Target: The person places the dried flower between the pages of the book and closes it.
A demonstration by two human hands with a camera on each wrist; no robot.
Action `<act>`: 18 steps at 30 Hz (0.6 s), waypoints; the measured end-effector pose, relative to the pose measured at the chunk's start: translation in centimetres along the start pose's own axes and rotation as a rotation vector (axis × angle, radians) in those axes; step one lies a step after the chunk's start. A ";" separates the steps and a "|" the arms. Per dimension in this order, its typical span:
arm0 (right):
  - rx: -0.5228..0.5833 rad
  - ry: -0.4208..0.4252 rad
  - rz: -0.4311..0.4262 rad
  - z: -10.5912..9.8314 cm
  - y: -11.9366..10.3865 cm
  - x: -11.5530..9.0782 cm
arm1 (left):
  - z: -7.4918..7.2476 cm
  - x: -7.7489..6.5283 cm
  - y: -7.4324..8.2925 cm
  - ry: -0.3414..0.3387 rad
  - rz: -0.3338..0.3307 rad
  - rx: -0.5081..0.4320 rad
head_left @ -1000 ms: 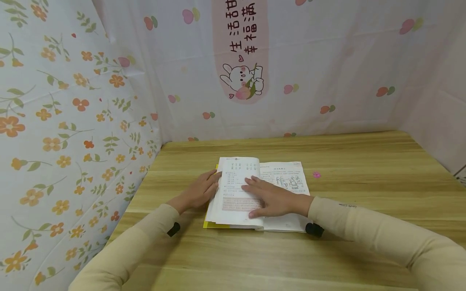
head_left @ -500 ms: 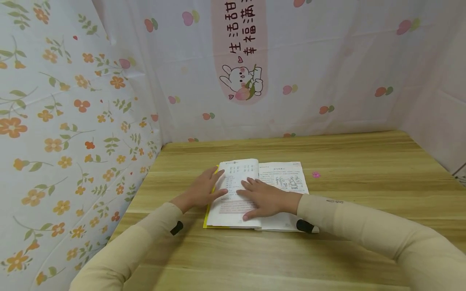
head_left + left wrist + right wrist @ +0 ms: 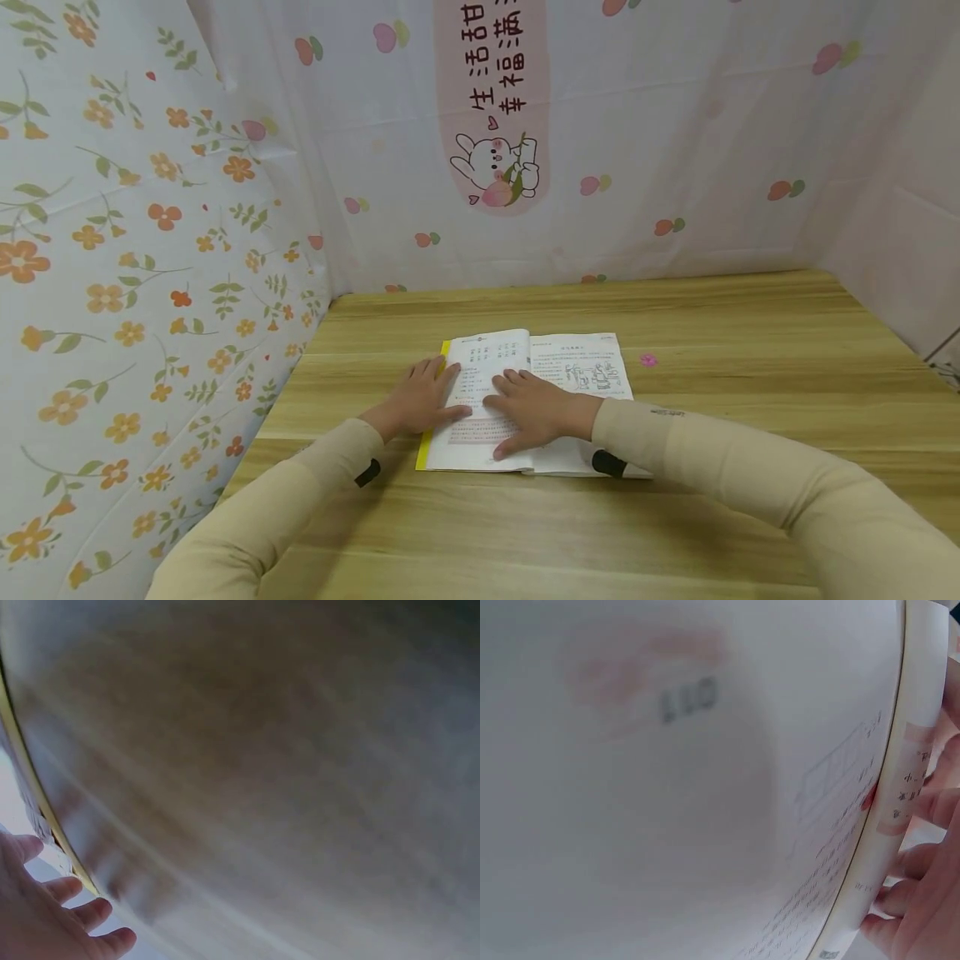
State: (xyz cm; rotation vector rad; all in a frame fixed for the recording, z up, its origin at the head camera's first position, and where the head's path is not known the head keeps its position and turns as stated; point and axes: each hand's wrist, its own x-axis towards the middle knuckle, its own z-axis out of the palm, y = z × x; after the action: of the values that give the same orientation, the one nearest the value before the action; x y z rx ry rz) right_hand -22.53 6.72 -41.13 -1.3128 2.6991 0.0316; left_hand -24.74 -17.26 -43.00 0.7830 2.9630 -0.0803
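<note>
An open book [image 3: 491, 354] with printed pages lies on the wooden table, a strip of its yellow cover [image 3: 424, 454] showing along the left edge. My right hand [image 3: 542, 410] rests across the left page near the gutter, its fingers spread. At the book's left edge is my left hand [image 3: 417, 400], thumb over the page and the other fingers extended along the border. In the left wrist view, the left hand [image 3: 45, 919] appears at the lower left with its fingers apart. The right wrist view has the right hand [image 3: 930, 885] against the curved page beside the gutter.
A small pink flower-shaped piece [image 3: 648, 360] lies on the table [image 3: 735, 367] right of the book. Patterned cloth [image 3: 637, 125] hangs behind the table, and floral cloth [image 3: 150, 250] hangs on the left.
My right hand has slid slightly left across the page. My left thumb has come over the page from the book's left edge, and the left page lies flatter.
</note>
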 end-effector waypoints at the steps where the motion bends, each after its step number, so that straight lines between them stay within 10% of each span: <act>1: -0.015 -0.004 0.004 0.0 -0.1 0.1 | 0.0 0.0 0.0 -0.007 -0.001 0.002; 18: 0.061 0.045 -0.005 -0.8 0.6 -0.8 | 0.5 -0.3 0.2 -0.036 0.000 0.023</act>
State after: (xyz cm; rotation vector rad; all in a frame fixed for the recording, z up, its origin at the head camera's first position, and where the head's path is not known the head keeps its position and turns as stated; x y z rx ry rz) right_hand -22.57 7.66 -40.28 -1.3180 2.7111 -0.0811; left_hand -24.40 -17.26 -43.48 0.7754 2.9337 -0.1280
